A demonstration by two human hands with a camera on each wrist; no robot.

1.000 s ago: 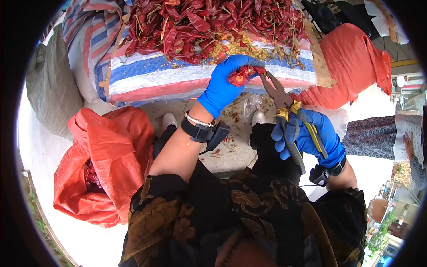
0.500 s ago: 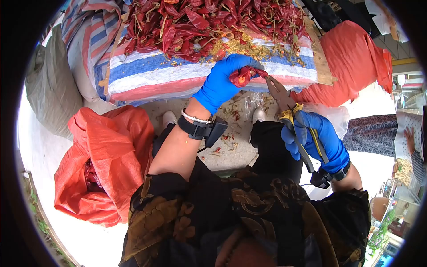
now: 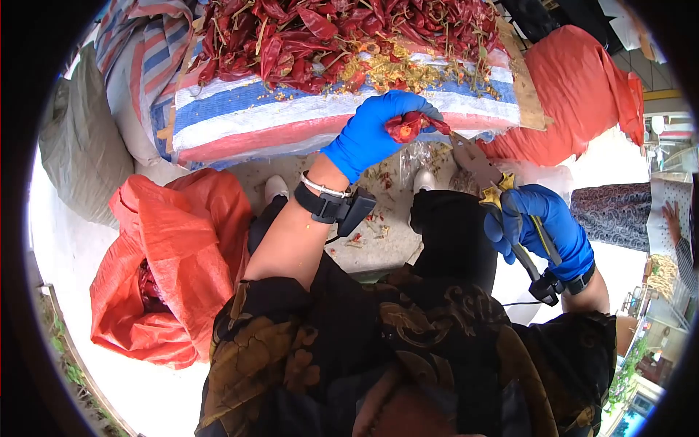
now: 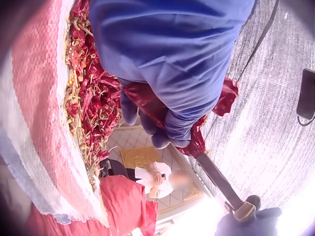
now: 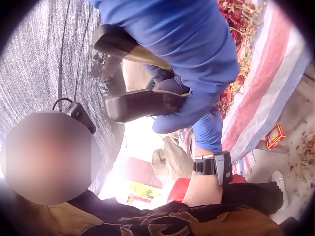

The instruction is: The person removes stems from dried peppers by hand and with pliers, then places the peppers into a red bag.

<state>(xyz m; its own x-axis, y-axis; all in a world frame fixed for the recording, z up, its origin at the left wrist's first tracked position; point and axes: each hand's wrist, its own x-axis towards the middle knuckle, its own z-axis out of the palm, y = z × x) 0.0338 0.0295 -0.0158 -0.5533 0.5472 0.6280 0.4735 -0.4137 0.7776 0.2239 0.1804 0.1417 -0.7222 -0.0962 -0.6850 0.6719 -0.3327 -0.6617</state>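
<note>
In the head view the blue-gloved left hand (image 3: 370, 132) pinches a dried red chili (image 3: 405, 128), its broken end facing the body. The left wrist view shows the chili (image 4: 147, 101) under the left hand (image 4: 165, 54), with the pliers' tip (image 4: 209, 167) at its lower end. My right hand (image 3: 546, 222) grips yellow-and-black pliers (image 3: 477, 164), whose nose points up-left toward the chili. Two dark handles (image 5: 142, 105) stick out from the right hand (image 5: 182, 54) in the right wrist view. Whether the plier tips touch the chili is unclear in the head view.
A heap of red chilies (image 3: 306, 44) with yellow seeds (image 3: 397, 69) lies on a striped sack (image 3: 255, 116) ahead. An open red sack (image 3: 175, 277) stands at the left, and another red sack (image 3: 575, 95) at the right. A person's hand (image 3: 671, 222) shows far right.
The left hand has shifted slightly right with the chili. The right hand and pliers have moved right and a little down, and the plier nose now sits lower beside the chili.
</note>
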